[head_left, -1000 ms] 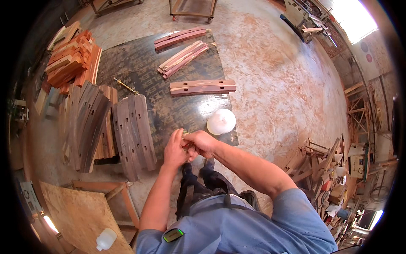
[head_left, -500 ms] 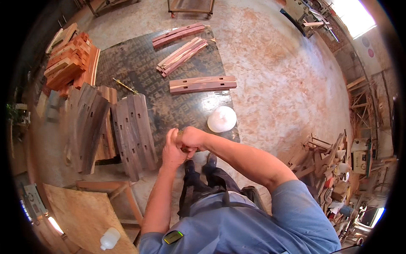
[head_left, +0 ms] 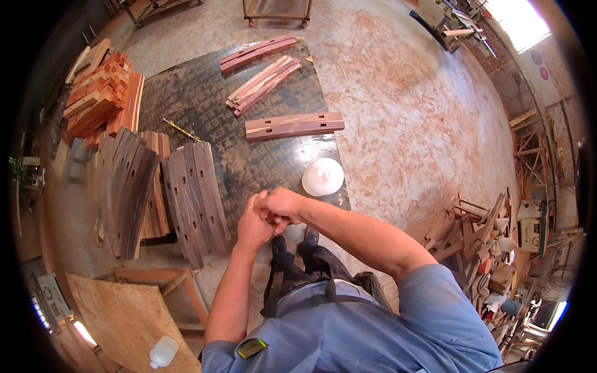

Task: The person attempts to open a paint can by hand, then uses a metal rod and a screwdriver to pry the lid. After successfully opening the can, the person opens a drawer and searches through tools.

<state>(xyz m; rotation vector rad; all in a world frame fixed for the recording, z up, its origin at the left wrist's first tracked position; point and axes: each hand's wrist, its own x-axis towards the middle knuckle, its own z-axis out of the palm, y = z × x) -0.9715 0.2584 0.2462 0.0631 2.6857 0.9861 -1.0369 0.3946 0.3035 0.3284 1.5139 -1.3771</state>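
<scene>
In front of my body both hands meet at the near edge of the dark board. My left hand (head_left: 252, 225) is closed, its fingers bent up against the other hand. My right hand (head_left: 281, 205) curls over those fingers from the right. Whatever lies between them is hidden by the fingers. Just beyond my right hand sits a white rounded container (head_left: 323, 176). To the left of my hands lies a group of dark slotted wooden pieces (head_left: 194, 196). Farther off, a pair of reddish slotted pieces (head_left: 295, 126) rests on the dark board (head_left: 233, 158).
A bar clamp (head_left: 181, 129) lies past the dark pieces. Stacked orange-red blocks (head_left: 102, 93) stand far left, and thin strips (head_left: 263, 85) lie farther back. At lower left, a plywood panel (head_left: 121, 317) bears a white bottle (head_left: 163, 352). Scrap wood (head_left: 472, 248) crowds the right.
My hands stay together in nearly the same place, with the fingers shifting slightly. The small yellowish bit that showed between them is now covered. The whole view has shifted a little.
</scene>
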